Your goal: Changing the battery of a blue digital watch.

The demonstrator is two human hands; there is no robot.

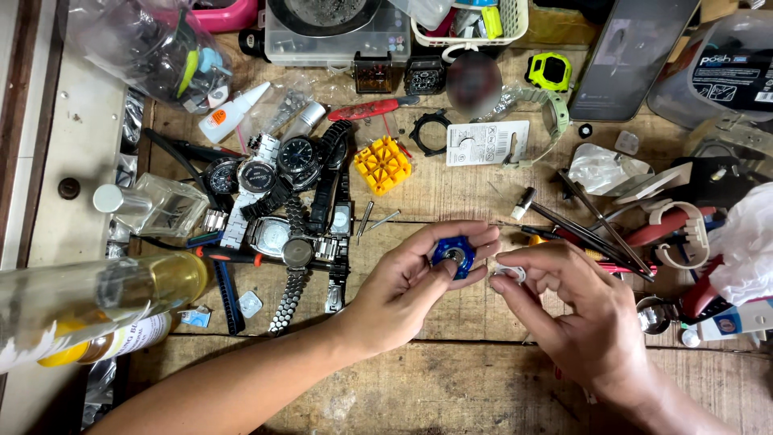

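Observation:
My left hand [411,286] grips a small blue round holder [453,258] with a shiny metal part in its middle, thumb and fingers wrapped around its rim. Just right of it, my right hand [576,310] pinches a small silvery ring-shaped piece [510,272] between thumb and forefinger. The two pieces are close but apart. Both hands hover over the wooden workbench [451,379].
A heap of wristwatches [286,201] lies left of my hands, with a yellow block [382,164] behind. Screwdrivers and tweezers [588,229] lie at the right. A clear bottle [97,298] lies at the near left, a small glass bottle [157,205] beyond it. Boxes and baskets line the back.

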